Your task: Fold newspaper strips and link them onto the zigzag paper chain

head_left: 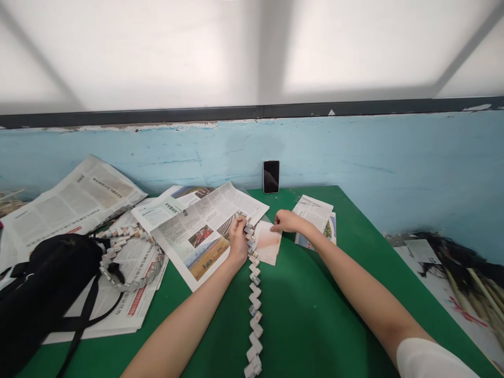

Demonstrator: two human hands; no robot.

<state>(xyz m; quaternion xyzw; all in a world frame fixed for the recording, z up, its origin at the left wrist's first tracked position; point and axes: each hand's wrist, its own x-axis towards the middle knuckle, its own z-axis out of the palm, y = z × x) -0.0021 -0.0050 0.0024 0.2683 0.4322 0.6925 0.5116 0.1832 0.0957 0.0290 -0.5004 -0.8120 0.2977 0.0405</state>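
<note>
My left hand [238,244] is closed around the upper end of a folded-paper chain [255,304]. The zigzag chain, made of small folded newspaper pieces, runs from that hand down to the bottom edge of the view. My right hand [286,221] has its fingers pinched at the upper right corner of a pale paper piece [268,244], which lies just right of the chain. Whether the fingertips grip this paper or only touch it is hard to see. Under and beside my left hand spreads a newspaper sheet [210,231] with colour photos.
A phone [271,177] leans upright against the blue wall [177,152]. Cut newspaper pieces [315,215] lie right of my right hand on the green table [307,325]. At left are a black bag [59,278], a coiled paper chain [129,286] and stacked newspapers [79,199].
</note>
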